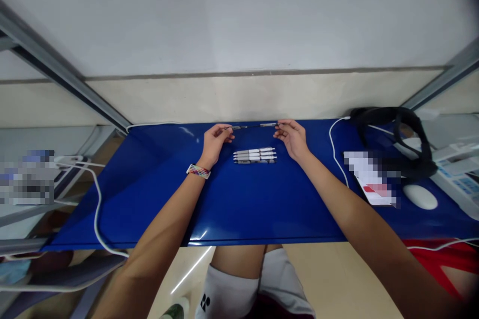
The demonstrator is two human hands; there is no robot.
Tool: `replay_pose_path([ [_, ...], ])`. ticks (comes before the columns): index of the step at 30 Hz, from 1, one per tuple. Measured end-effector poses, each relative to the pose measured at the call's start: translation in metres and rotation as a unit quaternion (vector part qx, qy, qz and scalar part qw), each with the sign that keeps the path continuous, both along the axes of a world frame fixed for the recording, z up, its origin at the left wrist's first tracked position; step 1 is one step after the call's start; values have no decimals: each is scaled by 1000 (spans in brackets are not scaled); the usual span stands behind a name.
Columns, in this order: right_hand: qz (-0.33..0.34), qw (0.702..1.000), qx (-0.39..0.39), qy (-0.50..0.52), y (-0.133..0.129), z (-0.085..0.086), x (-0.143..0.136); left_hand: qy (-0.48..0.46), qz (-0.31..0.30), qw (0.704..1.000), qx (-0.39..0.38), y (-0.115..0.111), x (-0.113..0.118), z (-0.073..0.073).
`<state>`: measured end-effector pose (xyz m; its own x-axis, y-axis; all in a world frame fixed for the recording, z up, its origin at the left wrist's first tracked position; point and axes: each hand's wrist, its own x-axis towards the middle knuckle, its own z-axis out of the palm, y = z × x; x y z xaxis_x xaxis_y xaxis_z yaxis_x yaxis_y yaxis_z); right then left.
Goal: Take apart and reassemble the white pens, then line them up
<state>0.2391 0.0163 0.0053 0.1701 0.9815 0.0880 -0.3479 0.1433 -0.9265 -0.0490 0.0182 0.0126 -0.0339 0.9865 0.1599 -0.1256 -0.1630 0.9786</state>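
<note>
My left hand (218, 142) pinches a dark pen-like piece (239, 127) near the back of the blue table. Across from it, my right hand (291, 138) grips a pen-like piece with a pale barrel (267, 124). The two pieces lie nearly in one line, with a thin dark stretch between them; whether they are joined I cannot tell. Below and between my hands, several white-and-grey pens (254, 153) lie side by side. A dark pen (255, 161) rests along the near side of that row.
On the blue table (269, 209), a phone (368, 179), a white mouse (420, 197) and a black headset-like object (396, 129) sit at the right. White cables (98, 199) run along both sides. A pale wall (239, 97) rises behind, and metal posts (75, 72) frame the table.
</note>
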Motion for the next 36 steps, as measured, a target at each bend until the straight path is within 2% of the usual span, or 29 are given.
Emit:
replay_pose_path([
  [22,1,1000,15,-24,-1,0,-2,27,-17,999,12,-2,1,1],
  [28,22,999,22,-45,-4,2,-3,38,-24,999,16,-3,2,2],
  [33,73,991,47,-99,-8,6,-7,98,-75,992,28,-5,4,5],
  [36,77,989,62,-113,-11,8,-8,138,-84,986,42,-6,4,6],
])
